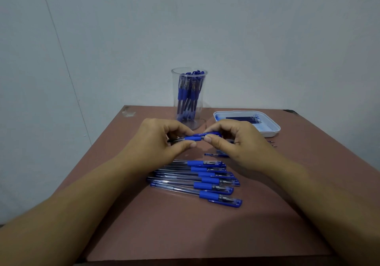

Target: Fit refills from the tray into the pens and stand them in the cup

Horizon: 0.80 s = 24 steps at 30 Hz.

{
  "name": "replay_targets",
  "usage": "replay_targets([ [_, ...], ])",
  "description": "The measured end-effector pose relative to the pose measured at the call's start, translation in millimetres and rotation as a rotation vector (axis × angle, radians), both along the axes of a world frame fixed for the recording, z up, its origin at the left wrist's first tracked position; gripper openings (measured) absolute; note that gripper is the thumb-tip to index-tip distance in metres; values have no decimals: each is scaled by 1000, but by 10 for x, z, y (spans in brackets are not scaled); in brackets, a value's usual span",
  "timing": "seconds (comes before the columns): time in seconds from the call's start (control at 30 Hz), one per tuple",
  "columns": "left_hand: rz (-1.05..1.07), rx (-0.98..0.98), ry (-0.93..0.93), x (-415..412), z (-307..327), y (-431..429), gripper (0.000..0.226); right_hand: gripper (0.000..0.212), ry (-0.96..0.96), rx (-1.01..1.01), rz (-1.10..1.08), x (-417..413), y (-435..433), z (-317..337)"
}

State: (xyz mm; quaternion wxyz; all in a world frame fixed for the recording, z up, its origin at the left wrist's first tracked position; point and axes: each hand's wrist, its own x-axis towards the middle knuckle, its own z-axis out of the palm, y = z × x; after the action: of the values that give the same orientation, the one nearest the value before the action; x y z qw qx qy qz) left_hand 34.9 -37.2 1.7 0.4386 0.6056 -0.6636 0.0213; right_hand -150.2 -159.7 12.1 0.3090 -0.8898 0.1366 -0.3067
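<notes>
Curled fingers [185, 144] of the left hand [162, 140] and right hand [236, 142] are pinching 1 blue pen [197, 137], holding it level above the bench [185, 224]. Loose pens [201, 180] are lying nearer the person, while the cup [189, 97] of pens and the refill tray [269, 131] are sitting behind.

Blue-gripped, clear-barrelled pens [197, 181] lie on a reddish-brown surface [185, 230] beside a white tray [273, 131] and a clear cup [174, 93].

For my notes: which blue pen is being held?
The blue pen pinched between left hand and right hand; the others lie on the brown table or stand in the clear plastic cup.
</notes>
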Motion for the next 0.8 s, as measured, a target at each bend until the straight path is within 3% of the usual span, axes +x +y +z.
replay_targets([
  [0.23, 33, 14, -71, -12, -18, 4, 14, 10, 38, 41, -21, 28, 28, -49],
  [0.4, 32, 58, 2, -22, -42, -2, 14, 9, 49, 31, -16, 53, 19, -75],
  [0.57, 5, 20, 83, -49, -13, -34, 21, 11, -97, 266, 27, 87, 29, -84],
  [0.67, 28, -7, 37, -20, 17, -40, 40, 10, -245, 335, -3, 64, 5, -20],
  [0.8, 173, -49, -235, 276, 162, -42, 72, 23, -479, 343, -98, -47, -117, 277],
])
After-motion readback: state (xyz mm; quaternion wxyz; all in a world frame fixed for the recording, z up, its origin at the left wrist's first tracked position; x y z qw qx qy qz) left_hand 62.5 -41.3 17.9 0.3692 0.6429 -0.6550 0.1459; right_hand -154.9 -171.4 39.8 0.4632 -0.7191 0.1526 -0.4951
